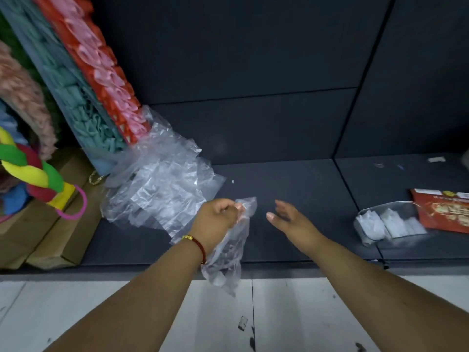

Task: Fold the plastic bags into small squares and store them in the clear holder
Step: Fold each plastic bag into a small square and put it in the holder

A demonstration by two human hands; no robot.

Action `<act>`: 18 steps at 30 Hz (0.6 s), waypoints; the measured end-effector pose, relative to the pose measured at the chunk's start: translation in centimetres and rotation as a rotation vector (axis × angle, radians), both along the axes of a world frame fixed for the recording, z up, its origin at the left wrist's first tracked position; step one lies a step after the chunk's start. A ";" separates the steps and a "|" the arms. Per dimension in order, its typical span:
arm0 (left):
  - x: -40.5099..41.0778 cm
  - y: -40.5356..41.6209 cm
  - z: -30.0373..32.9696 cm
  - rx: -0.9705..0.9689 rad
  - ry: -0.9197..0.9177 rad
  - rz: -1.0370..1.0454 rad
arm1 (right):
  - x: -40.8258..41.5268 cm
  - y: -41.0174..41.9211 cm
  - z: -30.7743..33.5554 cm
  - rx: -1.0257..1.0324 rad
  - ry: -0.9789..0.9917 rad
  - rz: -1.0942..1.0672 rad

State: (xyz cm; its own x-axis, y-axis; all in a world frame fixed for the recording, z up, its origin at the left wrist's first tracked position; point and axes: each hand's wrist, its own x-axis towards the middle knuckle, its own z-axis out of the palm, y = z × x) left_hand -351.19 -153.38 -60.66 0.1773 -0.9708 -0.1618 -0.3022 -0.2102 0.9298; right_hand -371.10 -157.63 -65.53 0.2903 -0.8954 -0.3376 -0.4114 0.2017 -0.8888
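Far left: multicoloured braided plush toy, green, yellow and red, (33, 171) with a pink loop, sitting above tan cardboard boxes (45, 235). Just right of it, a tilted rack of rolled teal fabric (76, 97) and a red tray of pink rolled pieces (101, 62), both leaning against the dark grey shelf back.

Loose pile of crumpled clear plastic bags (160, 179) lies on the dark grey shelf surface (291, 184) at the foot of the rack, left of centre, spreading toward the near edge.

Left hand (218, 217), red cord bracelet with gold bead (196, 243) on the wrist, fingers curled, gripping one clear plastic bag (228, 260) by its top. The bag is unfolded and hangs down past the near shelf edge, over the white tiled floor (291, 313). It touches the pile's right fringe, or is just beside it; hard to tell.

Right hand (289, 219) sits just right of the held bag, apart from it, fingers straight and spread, holding nothing, hovering over the shelf.

Right side: clear rounded plastic holder (368, 214) on the shelf, well apart from the hands, with folded whitish bag squares (390, 224) stacked upright inside. A red printed packet with gold pattern (446, 209) lies against the holder's right side, partly cut off by the frame. Small white scraps (436, 160) on the far right shelf section.
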 end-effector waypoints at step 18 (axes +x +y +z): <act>-0.3 10.1 16.2 -0.218 0.276 0.006 | -7.7 6.4 21.5 -0.255 0.030 0.310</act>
